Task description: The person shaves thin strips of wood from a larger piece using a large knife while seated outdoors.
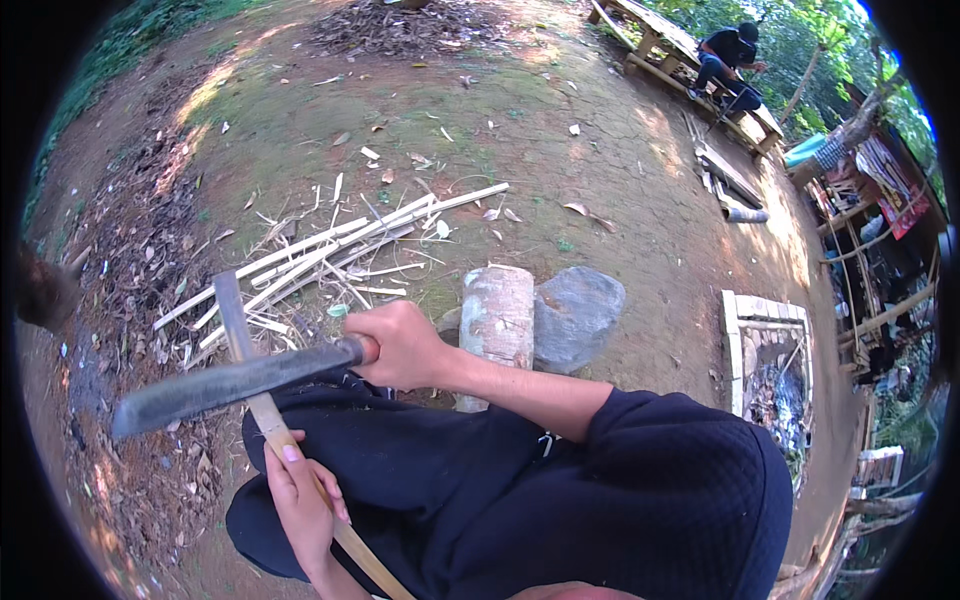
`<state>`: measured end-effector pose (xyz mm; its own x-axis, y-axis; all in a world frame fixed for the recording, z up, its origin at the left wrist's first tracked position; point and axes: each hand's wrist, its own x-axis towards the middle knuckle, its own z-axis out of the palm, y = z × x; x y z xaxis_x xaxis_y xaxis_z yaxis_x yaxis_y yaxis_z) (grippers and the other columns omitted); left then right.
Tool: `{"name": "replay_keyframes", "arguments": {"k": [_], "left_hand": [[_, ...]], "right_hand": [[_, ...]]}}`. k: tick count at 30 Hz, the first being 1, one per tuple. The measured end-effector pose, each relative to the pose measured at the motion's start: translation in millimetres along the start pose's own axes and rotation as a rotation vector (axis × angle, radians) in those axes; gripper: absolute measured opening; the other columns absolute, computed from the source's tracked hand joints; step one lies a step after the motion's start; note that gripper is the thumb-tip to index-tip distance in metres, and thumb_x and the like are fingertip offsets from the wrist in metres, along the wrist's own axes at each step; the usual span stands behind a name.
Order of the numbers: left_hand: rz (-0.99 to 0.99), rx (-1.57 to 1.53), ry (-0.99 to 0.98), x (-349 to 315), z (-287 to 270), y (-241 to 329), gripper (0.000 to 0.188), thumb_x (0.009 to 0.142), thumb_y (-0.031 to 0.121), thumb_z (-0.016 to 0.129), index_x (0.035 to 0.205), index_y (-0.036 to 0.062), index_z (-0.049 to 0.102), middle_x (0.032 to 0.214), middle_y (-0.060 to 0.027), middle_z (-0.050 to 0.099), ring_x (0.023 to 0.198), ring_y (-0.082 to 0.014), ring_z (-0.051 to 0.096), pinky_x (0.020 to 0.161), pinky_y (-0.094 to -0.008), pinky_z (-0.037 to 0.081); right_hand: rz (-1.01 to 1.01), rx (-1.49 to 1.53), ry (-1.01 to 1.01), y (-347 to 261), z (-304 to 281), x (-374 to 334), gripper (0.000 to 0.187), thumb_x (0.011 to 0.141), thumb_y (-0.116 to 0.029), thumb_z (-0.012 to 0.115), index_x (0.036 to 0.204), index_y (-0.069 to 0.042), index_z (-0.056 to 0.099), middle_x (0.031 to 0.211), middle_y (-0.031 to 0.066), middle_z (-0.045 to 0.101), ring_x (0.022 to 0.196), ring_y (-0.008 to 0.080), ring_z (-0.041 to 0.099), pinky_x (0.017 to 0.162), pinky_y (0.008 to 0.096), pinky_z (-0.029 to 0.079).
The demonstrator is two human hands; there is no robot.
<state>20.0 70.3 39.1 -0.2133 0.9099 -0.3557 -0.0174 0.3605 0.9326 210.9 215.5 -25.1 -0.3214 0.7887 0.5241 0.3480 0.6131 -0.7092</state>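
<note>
My right hand (400,345) is closed round the handle of a machete (215,388), whose dark, wide blade points to the left. The blade crosses over a long flat bamboo strip (268,415); whether its edge bites into the strip I cannot tell. Below the blade, my left hand (303,500) grips this strip, which runs slanting past my dark-trousered legs (400,440). Beyond the strip's upper end, a loose pile of pale split strips (330,245) lies on the ground, with thin shavings around it.
A short log (498,315) and a grey rock (580,315) sit beside my right arm. To the right is a framed fire pit (735,350) with ash. Another person (730,65) sits on a bamboo bench (650,40) at the far right. Dry leaves (400,28) are heaped at the back.
</note>
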Motion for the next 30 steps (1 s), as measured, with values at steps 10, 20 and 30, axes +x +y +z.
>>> {"name": "replay_keyframes", "arguments": {"k": [10,20,30], "left_hand": [[-0.112,-0.141,-0.052,4.4,-28.2,-6.8,0.039,0.111,0.037,0.034,0.104,0.0015,0.049,0.069,-0.0117,0.063,0.041,-0.0145,0.056,0.038,-0.0243,0.045],[0.092,0.104,0.039,0.5,-25.2,-23.5,0.046,0.111,0.039,0.033,0.089,0.0019,0.049,0.051,-0.0016,0.048,0.037,-0.0090,0.047,0.036,-0.0262,0.037],[-0.076,-0.112,0.034,-4.9,-48.6,-20.5,0.040,0.111,0.037,0.033,0.092,0.0051,0.048,0.052,0.0012,0.043,0.035,-0.0064,0.037,0.033,-0.0232,0.032]], "right_hand": [[-0.185,-0.269,-0.234,-6.8,32.5,15.4,0.025,0.060,-0.005,0.065,0.084,-0.009,0.067,0.064,0.0099,0.064,0.055,0.0292,0.066,0.051,0.0427,0.051],[-0.464,-0.378,-0.223,44.2,65.0,22.3,0.018,0.067,-0.011,0.076,0.076,-0.010,0.060,0.059,0.0080,0.058,0.054,0.0291,0.060,0.052,0.0376,0.044],[0.532,-0.406,0.109,115.6,-5.2,94.8,0.029,0.085,-0.024,0.064,0.070,0.001,0.062,0.066,0.0158,0.065,0.063,0.0264,0.063,0.065,0.0454,0.049]]}}
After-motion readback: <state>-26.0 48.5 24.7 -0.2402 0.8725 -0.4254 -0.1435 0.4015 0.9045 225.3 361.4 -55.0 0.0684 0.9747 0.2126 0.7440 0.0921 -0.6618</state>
